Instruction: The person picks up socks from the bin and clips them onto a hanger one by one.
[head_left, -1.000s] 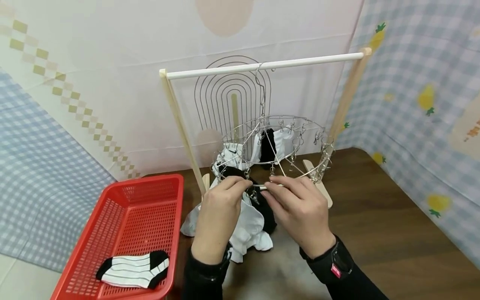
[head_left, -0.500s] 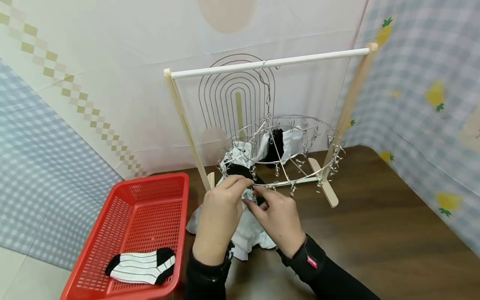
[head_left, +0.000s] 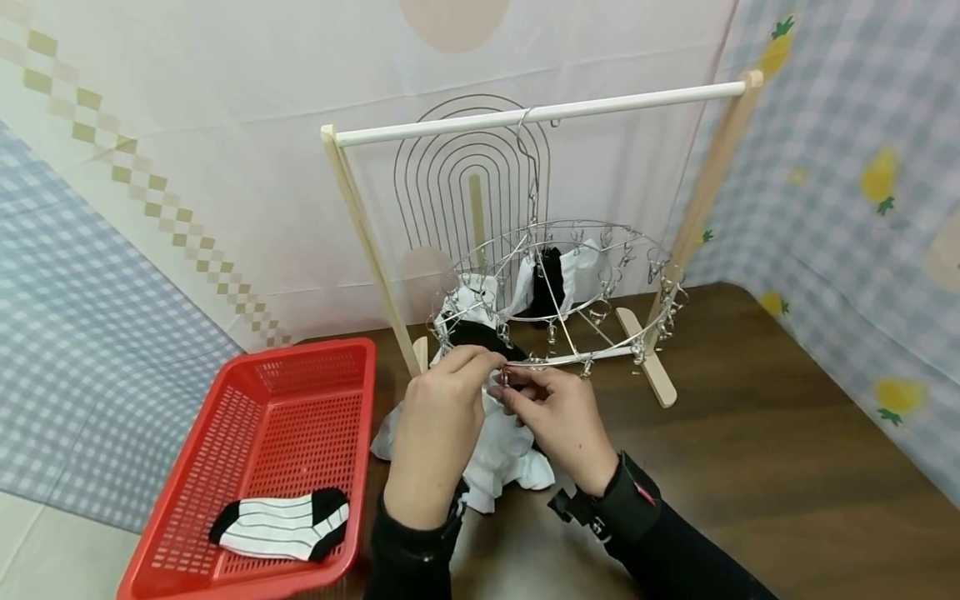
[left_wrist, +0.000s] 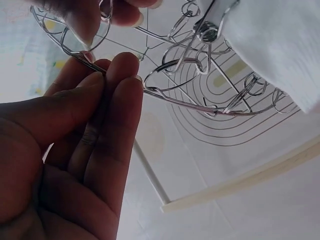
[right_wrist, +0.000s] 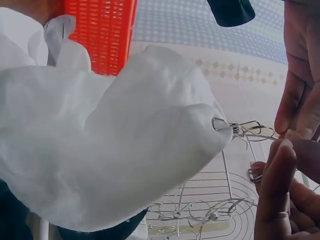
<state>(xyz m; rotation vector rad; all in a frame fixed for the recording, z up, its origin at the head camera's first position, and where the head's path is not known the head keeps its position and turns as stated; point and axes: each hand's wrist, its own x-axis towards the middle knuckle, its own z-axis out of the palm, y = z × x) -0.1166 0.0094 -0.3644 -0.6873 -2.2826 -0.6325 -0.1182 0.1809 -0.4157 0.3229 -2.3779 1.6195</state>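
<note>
A round wire sock hanger (head_left: 558,361) with many clips hangs from a rack. My left hand (head_left: 438,425) pinches its near rim between thumb and fingers, seen close up in the left wrist view. Just right of it, my right hand (head_left: 558,421) pinches a small wire clip (right_wrist: 255,174) hanging at the rim. Beside both hands, another clip (right_wrist: 242,129) grips the edge of a white sock (right_wrist: 145,140). White and black socks hang on the left part of the hanger, partly behind my left hand. A black sock (head_left: 547,283) and white ones hang at the back.
At left stands a red basket (head_left: 300,433) with a white sock (head_left: 281,523) with black stripes, toe and heel in it. The rack has a white crossbar (head_left: 600,106) and wooden legs (head_left: 716,167) on the brown table (head_left: 750,467). Patterned cloth hangs behind.
My right hand has moved left along the rim, close to my left hand, and now pinches a clip there. My left hand keeps its pinch on the rim. The view has shifted slightly.
</note>
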